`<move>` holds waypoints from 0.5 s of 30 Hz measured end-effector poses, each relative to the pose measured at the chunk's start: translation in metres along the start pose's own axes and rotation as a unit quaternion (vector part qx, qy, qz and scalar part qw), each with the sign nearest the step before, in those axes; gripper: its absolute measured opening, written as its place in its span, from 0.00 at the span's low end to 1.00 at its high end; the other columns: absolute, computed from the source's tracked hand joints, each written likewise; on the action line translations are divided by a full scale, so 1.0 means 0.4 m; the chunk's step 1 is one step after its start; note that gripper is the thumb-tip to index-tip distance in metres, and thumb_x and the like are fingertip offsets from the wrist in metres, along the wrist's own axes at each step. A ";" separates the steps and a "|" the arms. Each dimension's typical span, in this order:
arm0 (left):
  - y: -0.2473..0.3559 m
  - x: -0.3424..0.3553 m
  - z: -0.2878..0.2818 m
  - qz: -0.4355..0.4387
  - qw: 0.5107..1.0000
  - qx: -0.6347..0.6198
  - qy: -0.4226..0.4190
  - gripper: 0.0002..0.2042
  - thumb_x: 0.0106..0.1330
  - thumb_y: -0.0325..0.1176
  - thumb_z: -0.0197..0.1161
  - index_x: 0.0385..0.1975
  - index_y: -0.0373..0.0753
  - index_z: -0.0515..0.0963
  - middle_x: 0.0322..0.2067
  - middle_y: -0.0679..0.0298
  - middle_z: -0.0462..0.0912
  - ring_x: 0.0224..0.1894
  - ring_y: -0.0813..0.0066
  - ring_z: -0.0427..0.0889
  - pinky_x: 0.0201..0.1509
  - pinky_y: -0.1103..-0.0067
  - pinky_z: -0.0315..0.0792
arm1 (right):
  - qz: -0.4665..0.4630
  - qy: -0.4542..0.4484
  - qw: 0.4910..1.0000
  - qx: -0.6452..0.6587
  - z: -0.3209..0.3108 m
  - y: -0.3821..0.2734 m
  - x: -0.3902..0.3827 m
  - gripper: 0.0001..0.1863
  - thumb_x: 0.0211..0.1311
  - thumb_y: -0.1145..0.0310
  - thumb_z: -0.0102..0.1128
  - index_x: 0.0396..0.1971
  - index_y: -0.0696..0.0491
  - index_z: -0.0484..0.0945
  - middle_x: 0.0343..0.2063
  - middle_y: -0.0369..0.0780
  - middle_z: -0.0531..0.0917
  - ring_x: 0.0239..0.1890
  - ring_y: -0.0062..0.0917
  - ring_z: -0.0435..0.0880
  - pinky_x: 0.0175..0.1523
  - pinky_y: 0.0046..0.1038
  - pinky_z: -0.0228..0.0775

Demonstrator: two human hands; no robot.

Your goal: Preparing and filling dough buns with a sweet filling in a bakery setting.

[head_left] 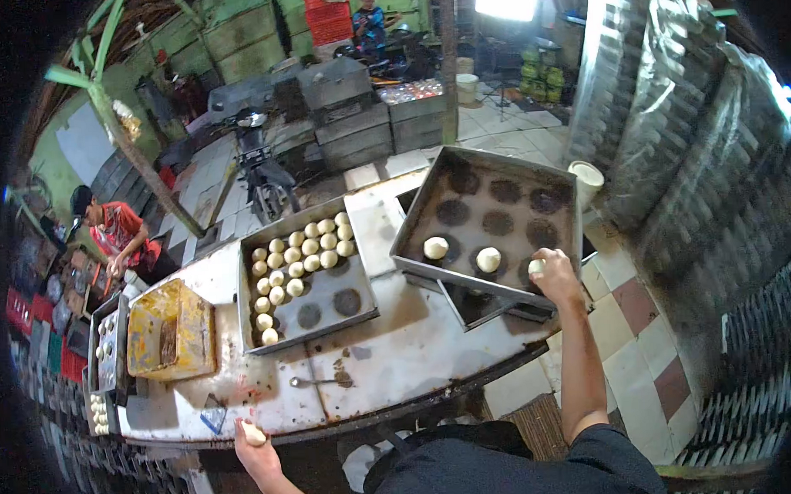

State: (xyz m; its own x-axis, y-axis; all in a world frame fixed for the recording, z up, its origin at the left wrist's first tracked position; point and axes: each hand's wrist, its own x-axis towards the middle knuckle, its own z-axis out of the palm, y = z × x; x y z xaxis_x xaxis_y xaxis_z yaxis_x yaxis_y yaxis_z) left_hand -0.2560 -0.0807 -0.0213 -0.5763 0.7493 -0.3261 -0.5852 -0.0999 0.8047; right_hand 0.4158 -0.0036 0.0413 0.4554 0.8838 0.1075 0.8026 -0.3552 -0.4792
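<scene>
My right hand reaches into a square metal tray on the right. Its fingers are closed on a pale dough ball at the tray's near right corner. Two more balls, a middle one and a left one, lie along the near side; round dark patches mark the tray's floor. Low at the table's front edge, my left hand is closed round another piece of dough. Between the hands, farther back, a second metal tray holds many dough balls in rows, mostly at its left and far sides.
A stained yellow tub stands left on the white table, beside another tray with dough balls. A metal utensil and a small blue object lie near the front. A person in red works at far left; a motorbike stands behind.
</scene>
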 end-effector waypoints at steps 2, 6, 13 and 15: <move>0.015 0.027 -0.036 0.023 0.999 0.020 -0.039 0.18 0.74 0.36 0.62 0.60 0.37 0.74 0.44 0.64 0.80 0.41 0.72 0.78 0.43 0.74 0.72 | 0.022 -0.045 0.998 -0.032 -0.002 -0.056 0.004 0.27 0.53 0.65 0.73 0.56 0.49 0.80 0.54 0.53 0.78 0.59 0.48 0.77 0.66 0.41 0.72; 0.017 -0.084 0.060 0.026 0.990 0.092 -0.109 0.17 0.73 0.28 0.60 0.61 0.37 0.73 0.46 0.61 0.81 0.45 0.70 0.80 0.49 0.74 0.75 | -0.093 0.150 0.983 -0.038 0.003 -0.288 -0.127 0.26 0.62 0.65 0.68 0.59 0.57 0.76 0.61 0.52 0.73 0.65 0.48 0.69 0.69 0.46 0.62; -0.223 -0.179 0.260 -0.151 0.949 0.143 -0.238 0.11 0.76 0.35 0.60 0.50 0.36 0.79 0.38 0.65 0.83 0.38 0.77 0.80 0.40 0.79 0.76 | -0.475 -0.076 0.808 0.340 0.319 -0.719 -0.411 0.15 0.69 0.63 0.58 0.46 0.58 0.80 0.48 0.50 0.80 0.54 0.46 0.76 0.62 0.44 0.67; -0.250 -0.165 0.261 -0.138 0.932 0.230 -0.243 0.10 0.78 0.35 0.58 0.43 0.34 0.81 0.35 0.68 0.82 0.36 0.81 0.77 0.38 0.80 0.72 | -0.526 -0.089 0.789 0.304 0.507 -0.730 -0.415 0.15 0.69 0.63 0.56 0.46 0.58 0.79 0.44 0.50 0.80 0.50 0.47 0.76 0.58 0.45 0.69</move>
State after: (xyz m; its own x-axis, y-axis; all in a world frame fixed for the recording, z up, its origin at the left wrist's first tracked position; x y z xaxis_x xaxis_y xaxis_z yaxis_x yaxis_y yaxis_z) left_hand -0.1000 -0.0519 -0.0285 -0.0476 0.9244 -0.3784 -0.3014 0.3479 0.8878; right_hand 0.0275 0.0153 -0.0133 -0.4434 0.6406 0.6269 0.3425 0.7674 -0.5420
